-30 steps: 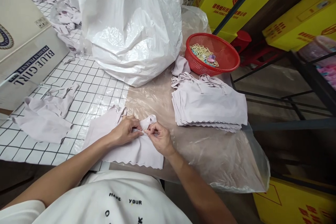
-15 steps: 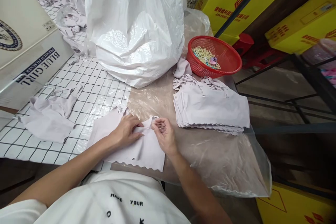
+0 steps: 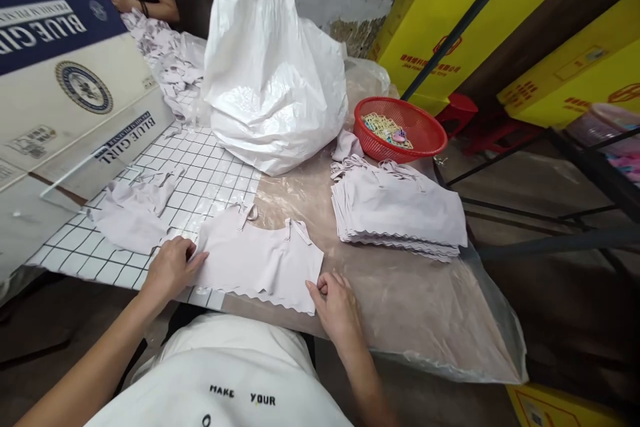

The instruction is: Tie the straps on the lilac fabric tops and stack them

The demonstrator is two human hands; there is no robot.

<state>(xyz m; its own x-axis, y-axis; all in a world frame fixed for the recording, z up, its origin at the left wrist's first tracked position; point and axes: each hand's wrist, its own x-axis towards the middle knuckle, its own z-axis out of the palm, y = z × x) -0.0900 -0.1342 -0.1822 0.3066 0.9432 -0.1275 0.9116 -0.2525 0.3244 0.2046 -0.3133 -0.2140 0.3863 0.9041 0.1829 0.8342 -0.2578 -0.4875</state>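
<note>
A pale lilac strappy camisole top (image 3: 260,257) lies spread on the table in front of me, its scalloped hem towards my body and its thin straps at the far side. My left hand (image 3: 173,268) pinches the top's left side edge between thumb and curled fingers. At the lower right corner, my right hand (image 3: 339,303) is closed on the edge near the hem. To the right rests a neat stack of matching tops (image 3: 400,203), straps pointing away from me. Another crumpled top (image 3: 133,213) lies to the left.
Behind the work stands a full white plastic bag (image 3: 275,93). A red basket (image 3: 425,137) holds small hanger-like pieces. A BLUE GIRL carton (image 3: 75,100) takes up the left side. Beyond it, a co-worker's hand (image 3: 120,0) is at a garment heap (image 3: 167,60). Metal bars (image 3: 560,240) stand right.
Both hands have left the straps and moved apart to the top's side edges. The top now lies flatter and more fully spread. The view has shifted, showing more of the carton and a co-worker.
</note>
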